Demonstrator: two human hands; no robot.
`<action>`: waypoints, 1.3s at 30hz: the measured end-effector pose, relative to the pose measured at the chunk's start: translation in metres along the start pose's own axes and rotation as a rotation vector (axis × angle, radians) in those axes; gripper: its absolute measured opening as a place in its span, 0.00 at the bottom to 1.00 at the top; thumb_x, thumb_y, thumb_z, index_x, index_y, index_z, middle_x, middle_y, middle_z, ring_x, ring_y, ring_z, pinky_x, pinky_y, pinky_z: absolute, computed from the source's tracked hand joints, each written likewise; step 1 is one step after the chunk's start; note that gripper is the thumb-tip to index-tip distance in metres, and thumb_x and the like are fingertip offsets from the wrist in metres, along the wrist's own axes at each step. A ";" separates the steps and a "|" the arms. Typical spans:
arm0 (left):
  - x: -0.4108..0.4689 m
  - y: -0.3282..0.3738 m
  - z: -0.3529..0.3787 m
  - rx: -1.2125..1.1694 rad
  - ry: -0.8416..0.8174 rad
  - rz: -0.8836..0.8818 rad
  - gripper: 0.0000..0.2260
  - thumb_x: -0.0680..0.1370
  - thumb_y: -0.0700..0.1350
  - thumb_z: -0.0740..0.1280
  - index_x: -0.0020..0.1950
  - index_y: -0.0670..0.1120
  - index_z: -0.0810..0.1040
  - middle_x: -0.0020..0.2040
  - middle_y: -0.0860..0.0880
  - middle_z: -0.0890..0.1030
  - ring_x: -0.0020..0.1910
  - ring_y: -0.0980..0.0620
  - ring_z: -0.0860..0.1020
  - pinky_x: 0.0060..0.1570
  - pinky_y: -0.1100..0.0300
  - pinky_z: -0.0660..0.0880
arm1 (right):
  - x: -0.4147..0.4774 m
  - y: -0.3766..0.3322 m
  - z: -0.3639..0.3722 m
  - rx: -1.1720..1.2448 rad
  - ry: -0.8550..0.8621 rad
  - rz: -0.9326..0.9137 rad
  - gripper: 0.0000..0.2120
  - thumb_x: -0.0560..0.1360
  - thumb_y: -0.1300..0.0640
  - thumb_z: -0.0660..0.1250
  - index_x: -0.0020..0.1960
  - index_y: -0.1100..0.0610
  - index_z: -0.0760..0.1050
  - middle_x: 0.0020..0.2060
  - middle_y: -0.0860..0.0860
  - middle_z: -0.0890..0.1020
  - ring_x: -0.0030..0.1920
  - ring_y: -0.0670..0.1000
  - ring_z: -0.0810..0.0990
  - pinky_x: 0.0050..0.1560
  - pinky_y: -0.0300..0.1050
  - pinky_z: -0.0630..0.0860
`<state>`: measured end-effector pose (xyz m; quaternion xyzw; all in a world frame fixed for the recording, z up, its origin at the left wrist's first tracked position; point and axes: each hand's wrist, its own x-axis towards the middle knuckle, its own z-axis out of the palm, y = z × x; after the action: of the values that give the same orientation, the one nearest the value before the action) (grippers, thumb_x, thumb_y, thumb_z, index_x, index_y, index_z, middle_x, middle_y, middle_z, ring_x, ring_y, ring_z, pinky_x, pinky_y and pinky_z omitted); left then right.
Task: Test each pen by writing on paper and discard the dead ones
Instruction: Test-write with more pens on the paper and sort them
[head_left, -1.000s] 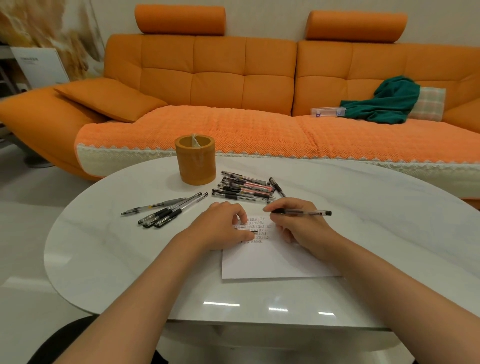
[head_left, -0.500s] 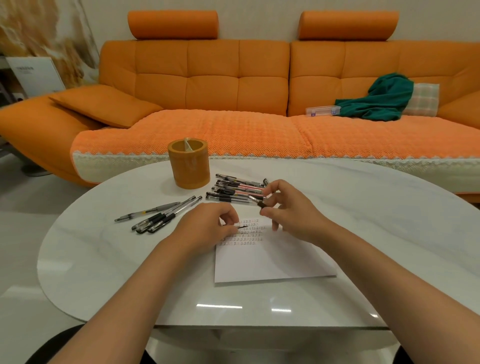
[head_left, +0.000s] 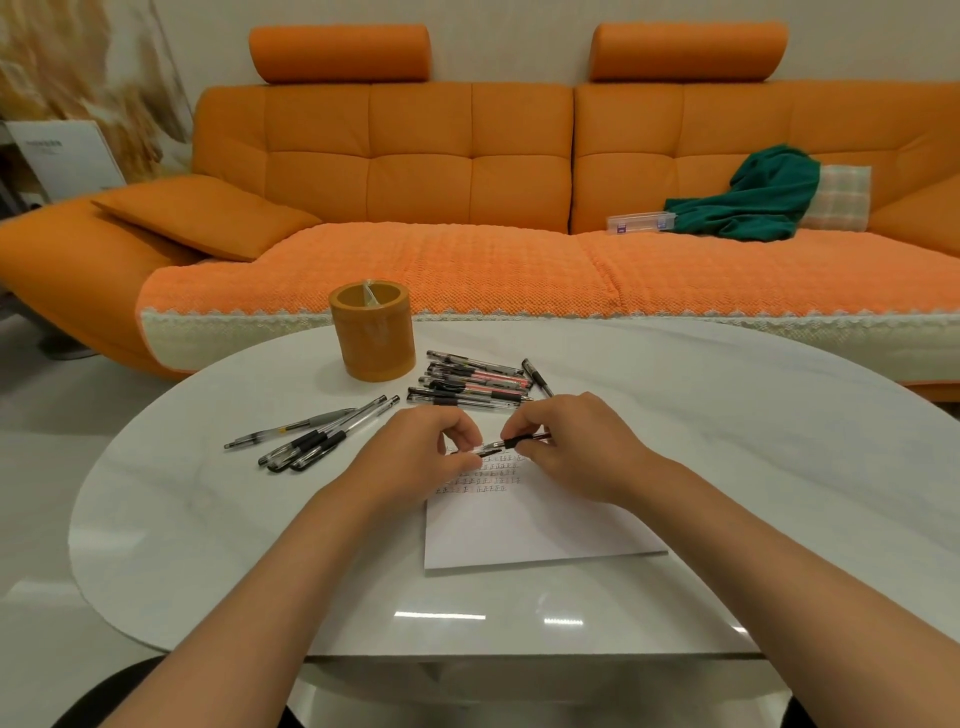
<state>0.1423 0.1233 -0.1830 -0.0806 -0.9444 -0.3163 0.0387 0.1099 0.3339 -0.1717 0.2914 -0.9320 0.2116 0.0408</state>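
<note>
One pen (head_left: 515, 443) above the paper (head_left: 524, 530), fingers (head_left: 464, 434) of left hand (head_left: 421, 454) and right hand (head_left: 579, 449) clamped on it.

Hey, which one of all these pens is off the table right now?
The black-gripped pen above the paper, pinched between left hand and right hand. The other pens lie flat on the table in two groups.

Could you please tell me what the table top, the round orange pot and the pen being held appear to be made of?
The table top looks like polished marble or sintered stone: white, faint grey veins, glossy light reflections. The orange pot may be bamboo or wood, thick-walled with a slight sheen, though that is uncertain. The pen has a clear plastic barrel and a black, probably rubber, grip.
</note>
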 end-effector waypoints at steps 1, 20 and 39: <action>-0.001 0.001 0.000 -0.008 -0.002 0.002 0.06 0.74 0.50 0.76 0.45 0.59 0.80 0.42 0.61 0.81 0.40 0.57 0.77 0.41 0.60 0.77 | 0.000 0.000 0.001 0.002 -0.016 -0.007 0.09 0.78 0.54 0.67 0.54 0.43 0.82 0.48 0.39 0.84 0.36 0.33 0.72 0.45 0.37 0.66; -0.016 0.023 -0.009 -0.422 -0.198 -0.160 0.11 0.77 0.50 0.72 0.38 0.48 0.87 0.33 0.47 0.81 0.34 0.56 0.75 0.39 0.62 0.73 | 0.001 -0.022 0.013 -0.419 0.194 -0.192 0.32 0.69 0.27 0.53 0.24 0.55 0.62 0.17 0.50 0.60 0.22 0.50 0.57 0.27 0.43 0.53; 0.003 -0.011 -0.024 -0.143 0.182 -0.186 0.06 0.80 0.52 0.68 0.51 0.53 0.83 0.46 0.57 0.81 0.44 0.58 0.76 0.39 0.60 0.70 | 0.017 -0.001 0.014 0.081 0.048 -0.059 0.12 0.78 0.63 0.66 0.56 0.49 0.74 0.48 0.39 0.68 0.45 0.40 0.70 0.47 0.35 0.66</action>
<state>0.1380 0.1005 -0.1696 0.0337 -0.9155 -0.3909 0.0888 0.0969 0.3180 -0.1808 0.3152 -0.9124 0.2549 0.0575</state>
